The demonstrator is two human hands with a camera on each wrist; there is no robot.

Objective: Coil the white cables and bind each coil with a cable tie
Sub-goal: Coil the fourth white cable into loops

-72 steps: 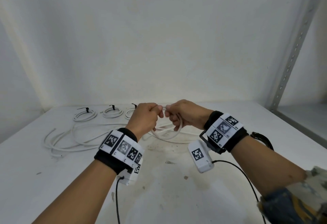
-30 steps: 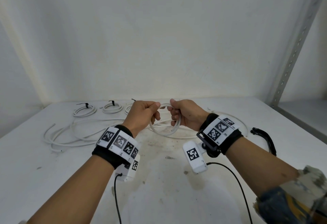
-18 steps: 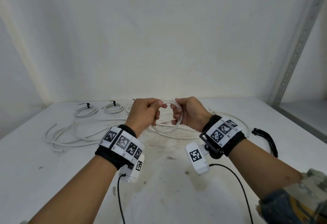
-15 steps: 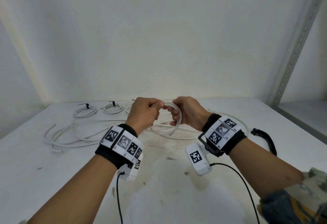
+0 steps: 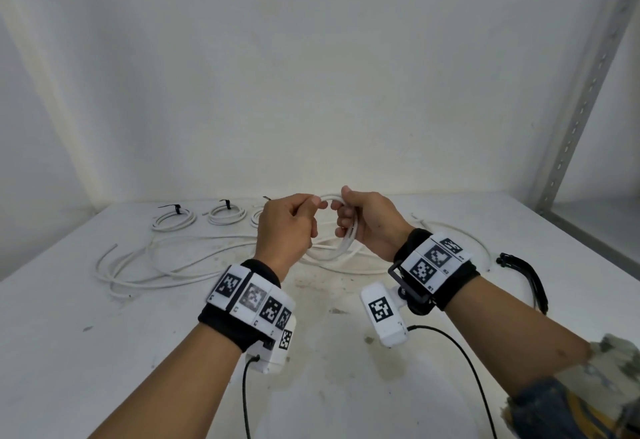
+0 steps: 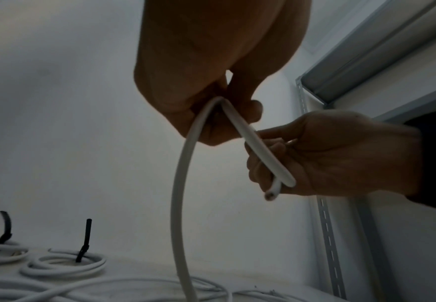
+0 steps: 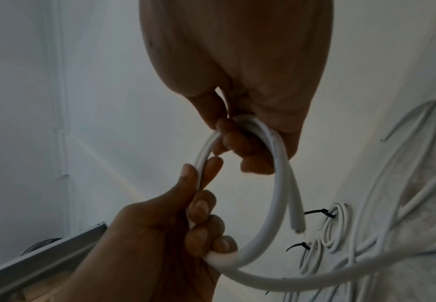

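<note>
A small loop of white cable hangs between my two hands above the middle of the table. My left hand pinches the top of the loop between thumb and fingers, and the cable drops from it to the table. My right hand curls round two strands of the loop, with the cut cable end sticking out below. More loose white cable sprawls on the table to the left and behind my hands.
Three small bound coils with black ties lie in a row at the back left. A bundle of black cable ties lies at the right. A metal shelf upright stands at the right, with the wall close behind.
Both hands stayed close together and rose slightly. The right hand shifted its hold on the loop, with its thumb now on top of the cable.
</note>
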